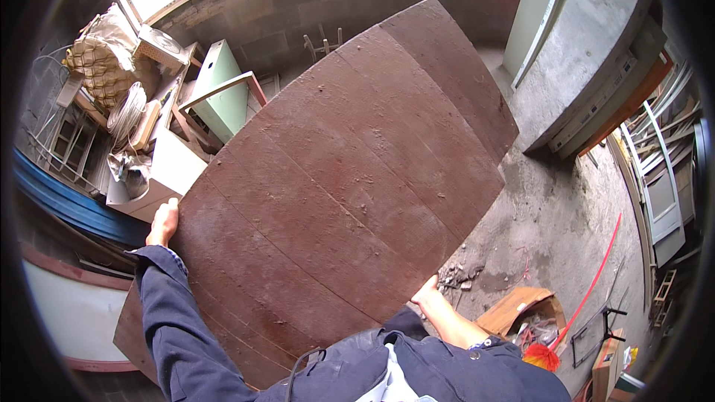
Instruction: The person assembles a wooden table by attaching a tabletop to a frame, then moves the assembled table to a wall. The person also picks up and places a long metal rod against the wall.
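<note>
A large reddish-brown wooden board (328, 171), made of several planks and specked with dirt, fills the middle of the head view, tilted with its far end toward the upper right. My left hand (164, 222) is closed on its left edge, the thumb side showing. On the opposite edge, low and to the right, my right hand (425, 289) grips from the side, most of its fingers hidden beneath the board. The board's near end reaches past my left arm, close to my body.
Left of the board stand a pale green panel (220, 89), a white cabinet (175, 179) and a coil of cable (128, 115). A concrete pillar (588, 37) rises far right. A cardboard box (518, 309), a red-handled duster (542, 357) and rubble (458, 277) lie at right.
</note>
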`<state>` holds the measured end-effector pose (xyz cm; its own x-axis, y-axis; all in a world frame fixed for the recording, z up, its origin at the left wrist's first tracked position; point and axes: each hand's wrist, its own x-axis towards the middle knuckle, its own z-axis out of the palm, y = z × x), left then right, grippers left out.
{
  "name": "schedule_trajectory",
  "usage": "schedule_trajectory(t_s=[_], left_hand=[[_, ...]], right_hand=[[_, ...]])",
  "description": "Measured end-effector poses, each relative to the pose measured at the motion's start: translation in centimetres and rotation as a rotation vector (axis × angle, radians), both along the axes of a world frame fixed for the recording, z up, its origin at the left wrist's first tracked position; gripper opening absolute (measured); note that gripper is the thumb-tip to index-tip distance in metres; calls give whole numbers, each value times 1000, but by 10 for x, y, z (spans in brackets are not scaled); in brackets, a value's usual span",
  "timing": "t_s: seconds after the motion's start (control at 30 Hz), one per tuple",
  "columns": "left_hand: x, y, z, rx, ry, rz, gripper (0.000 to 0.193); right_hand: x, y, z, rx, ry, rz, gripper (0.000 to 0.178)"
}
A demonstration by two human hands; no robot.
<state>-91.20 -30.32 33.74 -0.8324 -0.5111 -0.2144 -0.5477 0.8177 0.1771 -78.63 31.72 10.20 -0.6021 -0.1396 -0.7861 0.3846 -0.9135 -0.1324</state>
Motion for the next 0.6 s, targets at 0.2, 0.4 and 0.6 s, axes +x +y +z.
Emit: schedule_trajectory(t_s=[0.2, 0.4, 0.6], left_hand=[[-73, 5, -44, -43, 10, -202, 55], [-132, 101, -37, -33, -52, -62, 56], [-208, 239, 21, -117, 13, -22, 59]], right_hand=[[-60, 48, 20, 63, 37, -14, 69], [-110, 102, 15, 75, 24, -23, 68], [-177, 176, 10, 24, 56, -28, 68]])
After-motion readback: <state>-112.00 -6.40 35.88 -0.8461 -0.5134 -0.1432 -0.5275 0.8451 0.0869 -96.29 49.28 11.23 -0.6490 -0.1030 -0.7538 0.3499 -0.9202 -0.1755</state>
